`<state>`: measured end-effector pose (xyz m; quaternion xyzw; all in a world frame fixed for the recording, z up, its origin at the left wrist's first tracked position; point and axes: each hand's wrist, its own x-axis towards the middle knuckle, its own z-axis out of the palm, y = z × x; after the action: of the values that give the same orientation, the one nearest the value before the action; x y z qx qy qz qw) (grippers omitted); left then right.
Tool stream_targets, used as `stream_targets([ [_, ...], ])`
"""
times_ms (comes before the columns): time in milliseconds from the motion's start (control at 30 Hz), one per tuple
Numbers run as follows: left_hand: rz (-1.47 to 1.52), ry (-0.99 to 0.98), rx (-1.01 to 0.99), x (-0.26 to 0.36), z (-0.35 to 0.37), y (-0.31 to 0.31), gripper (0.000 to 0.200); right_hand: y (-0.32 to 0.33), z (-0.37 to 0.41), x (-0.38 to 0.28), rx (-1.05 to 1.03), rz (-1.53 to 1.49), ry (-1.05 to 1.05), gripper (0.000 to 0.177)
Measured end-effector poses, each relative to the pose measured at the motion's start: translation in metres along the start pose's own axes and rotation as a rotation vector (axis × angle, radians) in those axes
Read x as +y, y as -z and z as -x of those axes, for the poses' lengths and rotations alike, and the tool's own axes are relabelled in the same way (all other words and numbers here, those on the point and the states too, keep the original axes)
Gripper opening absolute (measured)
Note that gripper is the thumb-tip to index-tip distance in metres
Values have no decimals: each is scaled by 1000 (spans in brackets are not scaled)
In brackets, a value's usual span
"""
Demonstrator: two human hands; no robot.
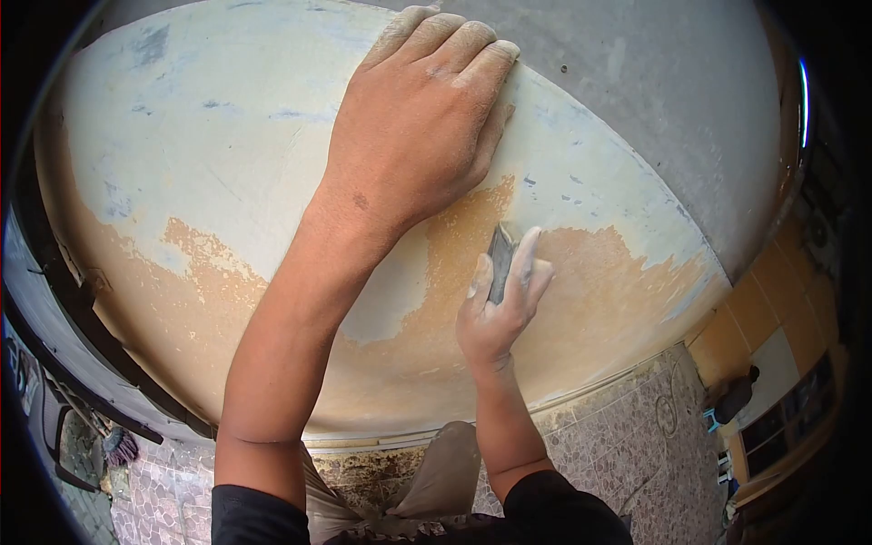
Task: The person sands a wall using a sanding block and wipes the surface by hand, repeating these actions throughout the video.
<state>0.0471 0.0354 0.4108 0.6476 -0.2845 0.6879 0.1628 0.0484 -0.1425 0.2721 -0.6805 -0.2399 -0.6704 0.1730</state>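
Observation:
A broad curved panel (pixel 572 336) has pale filler and patchy tan paint, with scattered bluish-grey marks. My left hand (pixel 427 109) reaches across to its far edge, back of the hand up. Its dusty fingers bend over that edge, and the fingertips are hidden. Lower and to the right, my right hand (pixel 501 309) is closed, thumb and fingers pinching a dark grey sanding block (pixel 499 259). The block stands on its narrow side near the border between filler and tan paint. White dust coats the right fingers.
Beyond the far edge lies a smooth grey surface (pixel 672 100). Dark trim (pixel 100 309) runs along the left side. Below are stone-patterned paving (pixel 618 445) and my knees (pixel 450 468). A mop-like purple head (pixel 120 447) rests lower left; a person (pixel 734 395) is far right.

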Motion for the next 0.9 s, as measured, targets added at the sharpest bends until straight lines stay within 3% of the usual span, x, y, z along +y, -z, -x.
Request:
stream_targets([
  [100,10,-11,2,1,1,0,30,3,3,0,-32,-21,-42,60],
  [267,-69,-39,37,0,1,-5,29,-10,-118,-4,5,-67,47,62],
  [367,-62,-38,45,1,1,-6,29,-11,-111,-5,16,-106,19,63],
  [500,0,-2,30,1,-1,-2,29,-5,-9,-1,-1,-22,-26,62],
  [600,-7,-28,22,1,-1,1,29,2,12,-2,-58,-32,-65,61],
  [667,-17,-24,29,1,-3,0,29,-2,-34,0,-7,-11,28,61],
  [767,8,-1,60,-1,1,-8,28,-10,-106,-7,-11,-40,-23,61],
  [900,-41,-31,56,0,1,-5,28,-11,-100,-5,14,-83,13,63],
])
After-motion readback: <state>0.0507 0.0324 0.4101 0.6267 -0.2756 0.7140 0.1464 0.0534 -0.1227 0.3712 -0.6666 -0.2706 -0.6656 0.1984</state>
